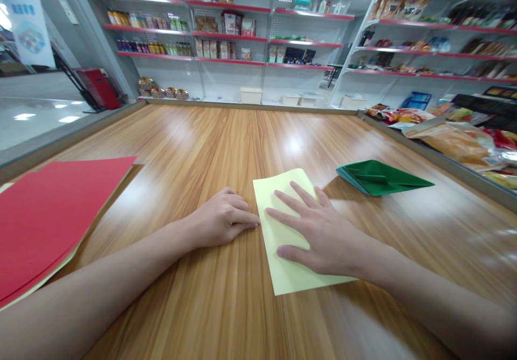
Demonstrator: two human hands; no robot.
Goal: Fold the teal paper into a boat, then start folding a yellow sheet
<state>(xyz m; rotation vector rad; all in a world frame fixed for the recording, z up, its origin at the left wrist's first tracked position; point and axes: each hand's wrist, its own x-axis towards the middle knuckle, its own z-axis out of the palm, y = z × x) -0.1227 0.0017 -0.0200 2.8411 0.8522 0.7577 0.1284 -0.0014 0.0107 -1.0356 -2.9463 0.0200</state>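
Observation:
A sheet of pale yellow paper (pixel 283 268) lies on the wooden table, its far right part slightly raised. My right hand (pixel 319 228) rests flat on it with the fingers spread, hiding much of its right side. My left hand (pixel 222 217) is at the sheet's left edge, its index finger and thumb close together and the other fingers curled. The fingertips meet or nearly touch that edge, and nothing shows between them. To the right, beyond my right hand, lies a folded green paper piece (pixel 379 178) with a pointed end and layered blue-green edges.
Red paper sheets (pixel 60 204) lie stacked at the left, with paler sheets beneath. The wooden tabletop (pixel 194 150) has a raised border. Packaged goods (pixel 452 139) sit beyond the right border. Stocked shelves (pixel 230 37) stand behind, and a red box (pixel 97 88) is at the far left.

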